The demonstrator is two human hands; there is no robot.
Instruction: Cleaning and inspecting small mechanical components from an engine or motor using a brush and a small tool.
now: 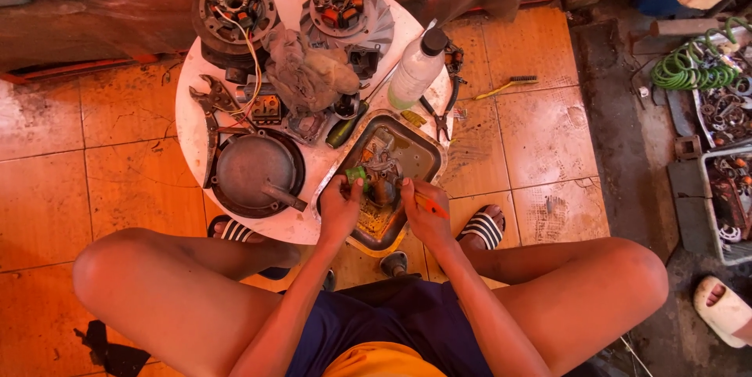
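A dirty metal tray (427, 151) holding oily liquid sits at the near right edge of a low round white table (188, 122). Over the tray, my left hand (339, 209) grips a small greasy metal engine part (381, 177) with a green piece on it. My right hand (423, 212) touches the same part and holds a thin orange-handled tool (432, 206). My bare knees frame the table on both sides.
On the table lie two stator coils (233, 3), a bowl-shaped flywheel (254, 171), a grey rag (309, 72), pliers (211, 107) and a white squeeze bottle (415, 70). Trays of parts (724, 189) and green hose (689, 68) stand at the right. Another person's sandalled foot (722, 306) is at the lower right.
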